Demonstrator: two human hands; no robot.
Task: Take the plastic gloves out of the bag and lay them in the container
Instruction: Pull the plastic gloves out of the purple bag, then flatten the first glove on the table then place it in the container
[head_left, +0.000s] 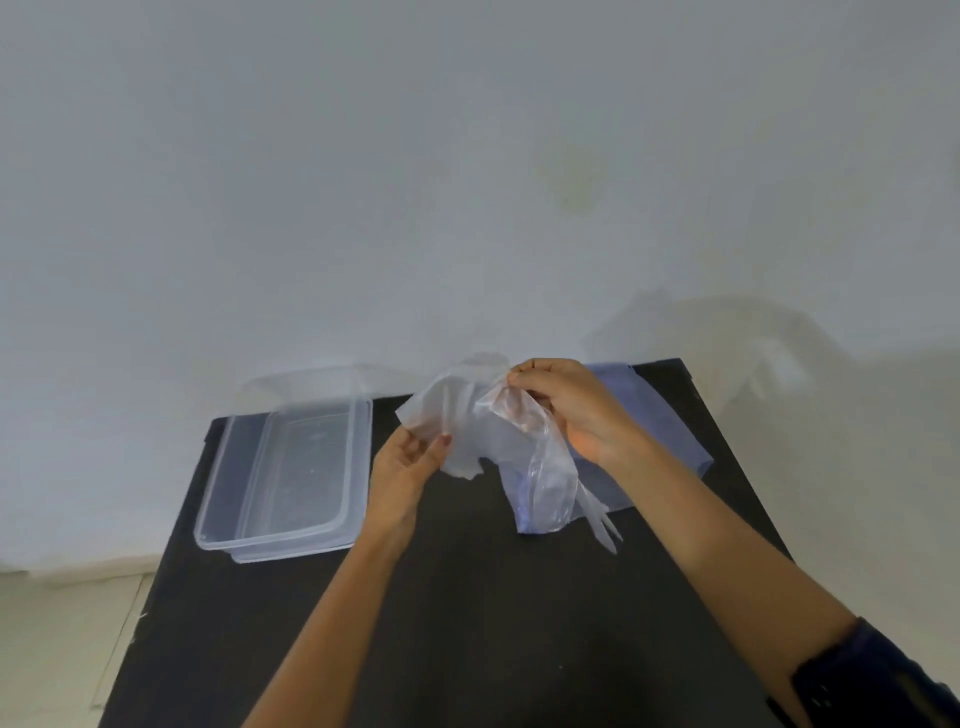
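- container (291, 467) sits open at the table's (415, 597) left, ready for gloves
- left hand (402, 470) pinches the gloves (457, 415), mid-air, peeling them apart I'd guess
- right hand (576, 410) grips their other end, above the bag (670, 452)

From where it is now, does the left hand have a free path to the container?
Probably yes. The left hand sits just right of the clear container, with only bare black table between them, though its grip is on the plastic gloves.

Plain room: bare white wall (467, 156), black table (441, 597).
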